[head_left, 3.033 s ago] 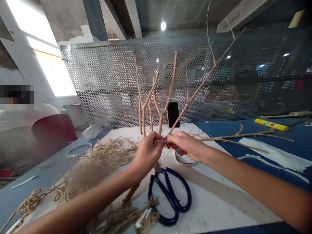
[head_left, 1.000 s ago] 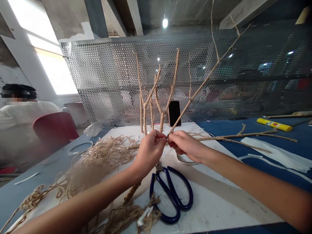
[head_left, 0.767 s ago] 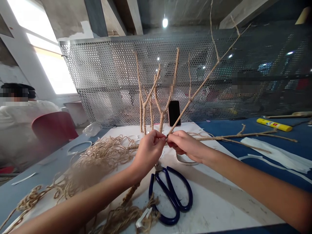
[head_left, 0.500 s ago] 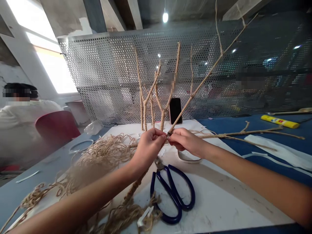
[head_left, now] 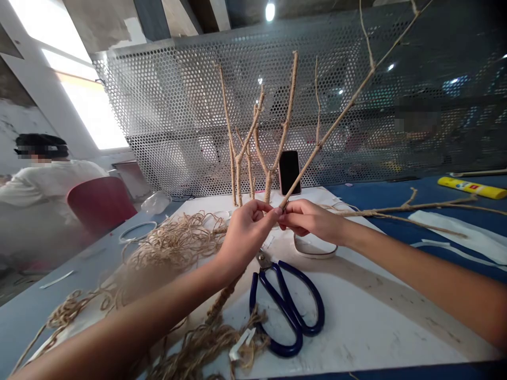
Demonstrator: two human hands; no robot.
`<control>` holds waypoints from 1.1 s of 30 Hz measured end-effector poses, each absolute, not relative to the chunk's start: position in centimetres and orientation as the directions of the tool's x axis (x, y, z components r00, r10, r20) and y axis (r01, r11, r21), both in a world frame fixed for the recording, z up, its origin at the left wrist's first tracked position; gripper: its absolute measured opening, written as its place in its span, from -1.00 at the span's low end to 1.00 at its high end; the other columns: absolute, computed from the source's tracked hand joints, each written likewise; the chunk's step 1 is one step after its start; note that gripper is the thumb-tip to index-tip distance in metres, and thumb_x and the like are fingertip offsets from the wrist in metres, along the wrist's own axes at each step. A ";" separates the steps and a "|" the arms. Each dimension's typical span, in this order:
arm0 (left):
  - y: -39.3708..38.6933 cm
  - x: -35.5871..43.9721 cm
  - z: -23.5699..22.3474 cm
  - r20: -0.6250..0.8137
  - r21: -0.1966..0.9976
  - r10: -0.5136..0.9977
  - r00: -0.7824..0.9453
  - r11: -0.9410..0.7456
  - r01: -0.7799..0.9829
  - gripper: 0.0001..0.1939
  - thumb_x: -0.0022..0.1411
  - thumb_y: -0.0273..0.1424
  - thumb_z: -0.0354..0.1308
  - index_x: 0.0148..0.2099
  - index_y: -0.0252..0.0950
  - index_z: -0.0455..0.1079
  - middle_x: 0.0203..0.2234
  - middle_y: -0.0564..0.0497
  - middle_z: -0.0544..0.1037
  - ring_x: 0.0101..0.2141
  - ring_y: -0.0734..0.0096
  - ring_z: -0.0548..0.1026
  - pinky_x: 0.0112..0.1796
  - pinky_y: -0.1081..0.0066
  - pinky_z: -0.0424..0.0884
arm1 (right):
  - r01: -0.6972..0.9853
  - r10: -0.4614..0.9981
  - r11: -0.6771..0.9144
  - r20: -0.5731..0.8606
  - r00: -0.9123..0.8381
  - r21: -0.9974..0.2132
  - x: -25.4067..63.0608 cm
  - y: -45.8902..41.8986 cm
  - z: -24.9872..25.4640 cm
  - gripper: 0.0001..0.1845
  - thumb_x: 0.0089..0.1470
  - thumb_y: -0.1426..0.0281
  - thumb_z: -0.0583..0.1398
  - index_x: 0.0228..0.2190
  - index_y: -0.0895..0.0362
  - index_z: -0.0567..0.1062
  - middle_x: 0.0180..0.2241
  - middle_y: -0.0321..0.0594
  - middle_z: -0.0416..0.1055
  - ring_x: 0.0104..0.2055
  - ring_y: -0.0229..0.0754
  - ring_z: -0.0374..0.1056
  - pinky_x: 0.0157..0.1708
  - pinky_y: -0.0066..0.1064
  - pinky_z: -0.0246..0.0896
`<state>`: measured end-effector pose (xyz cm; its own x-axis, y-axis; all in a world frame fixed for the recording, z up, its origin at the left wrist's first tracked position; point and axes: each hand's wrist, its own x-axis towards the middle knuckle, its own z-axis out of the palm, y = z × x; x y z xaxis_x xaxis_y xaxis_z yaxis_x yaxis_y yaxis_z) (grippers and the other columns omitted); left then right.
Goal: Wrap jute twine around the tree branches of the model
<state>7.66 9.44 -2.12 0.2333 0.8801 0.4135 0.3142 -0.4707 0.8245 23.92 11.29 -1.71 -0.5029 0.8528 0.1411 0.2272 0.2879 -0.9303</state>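
A long bare branch slants up to the right from between my hands. My left hand is closed in a pinch at its lower end, the fingertips meeting those of my right hand, which grips there too. What fine piece the fingertips press on the branch is hidden. Below my hands lie large scissors with dark blue handles, their blades partly covered. A twine-wrapped stem runs under my left wrist. Behind my hands stand several twine-wrapped branches.
Loose twine heaps on the left, more twine in front. A phone leans at the back. Another branch, a yellow tube and a white strip lie right. A person sits at far left by a red chair. A perforated metal screen stands behind.
The view has shifted slightly, so most things sit a little further right and higher. My fingertips have drawn closer together and now touch at the branch's lower end.
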 end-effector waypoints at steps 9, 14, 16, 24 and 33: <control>9.3 8.0 -1.6 0.362 0.878 0.915 0.179 -0.399 0.263 -0.85 0.17 -0.35 -0.01 -0.40 -0.30 0.28 -0.71 0.19 0.18 -0.68 0.62 0.07 -0.65 0.59 0.00 | 0.225 0.850 0.279 0.130 -0.511 -0.934 23.9 11.2 -1.5 -0.78 -0.01 0.32 0.12 -0.59 0.19 0.33 -0.74 -0.46 -0.01 -0.70 -0.41 -0.11 -0.68 -0.49 -0.30; 9.3 7.8 -1.6 0.361 0.880 0.918 0.162 -0.393 0.265 -0.86 0.16 -0.36 -0.01 -0.42 -0.28 0.23 -0.73 0.21 0.13 -0.70 0.62 0.05 -0.66 0.60 -0.02 | 0.207 0.850 0.256 0.118 -0.513 -0.944 24.0 11.3 -1.7 -0.79 0.00 0.35 0.10 -0.59 0.19 0.33 -0.74 -0.46 -0.03 -0.70 -0.41 -0.13 -0.68 -0.48 -0.30; 9.3 7.8 -1.7 0.361 0.882 0.918 0.161 -0.393 0.262 -0.87 0.17 -0.35 -0.01 -0.42 -0.27 0.22 -0.73 0.21 0.13 -0.70 0.63 0.05 -0.66 0.60 -0.01 | 0.205 0.851 0.252 0.116 -0.511 -0.946 24.0 11.4 -1.7 -0.80 -0.01 0.37 0.09 -0.59 0.19 0.33 -0.74 -0.46 -0.03 -0.70 -0.41 -0.13 -0.68 -0.49 -0.30; 9.6 7.7 -2.2 0.369 0.898 0.914 0.166 -0.397 0.188 -0.88 0.19 -0.35 -0.01 -0.38 -0.26 0.21 -0.73 0.22 0.08 -0.70 0.64 0.02 -0.69 0.62 -0.05 | 0.199 0.848 0.295 0.160 -0.505 -0.935 23.9 11.5 -2.1 -0.78 0.03 0.33 0.10 -0.56 0.19 0.34 -0.72 -0.46 -0.01 -0.69 -0.41 -0.11 -0.68 -0.49 -0.28; 9.9 7.6 -2.4 0.395 0.882 0.899 0.187 -0.428 0.197 -0.90 0.21 -0.35 -0.02 -0.35 -0.24 0.21 -0.73 0.22 0.06 -0.69 0.63 0.01 -0.67 0.61 -0.06 | 0.136 0.882 0.242 0.160 -0.442 -0.961 23.2 11.5 -2.4 -0.74 0.02 0.31 0.10 -0.62 0.16 0.25 -0.71 -0.47 -0.03 -0.70 -0.43 -0.14 -0.69 -0.50 -0.29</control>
